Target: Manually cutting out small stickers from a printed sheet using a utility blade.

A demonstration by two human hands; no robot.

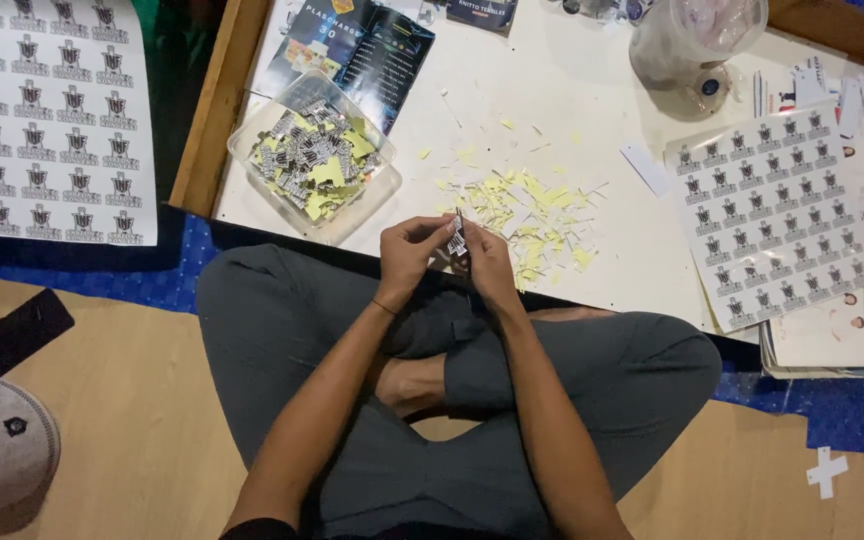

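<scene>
A small cut-out sticker (457, 243), black-and-white printed, is held upright between both hands just in front of the near edge of the low white tabletop (592, 110), above the person's crossed legs. The left hand (410, 255) pinches it from the left with fingertips closed on it; the right hand (487, 268) meets it from the right, fingers curled, apparently working at its edge. The two hands are together, touching at the sticker.

Judgement: the step appears to be separating the sticker from its backing. It is best done with a firm pinch on one corner, the peel started by a nail at the opposite edge, and the piece kept over the table so waste falls there.

Just beyond the hands lies a scatter of yellow and white paper scraps (527, 210). Left of that, a clear plastic tray (252, 150) holds a heap of finished pieces. A printed sticker sheet (772, 210) lies at right, another sheet (47, 115) far left on the floor.
</scene>
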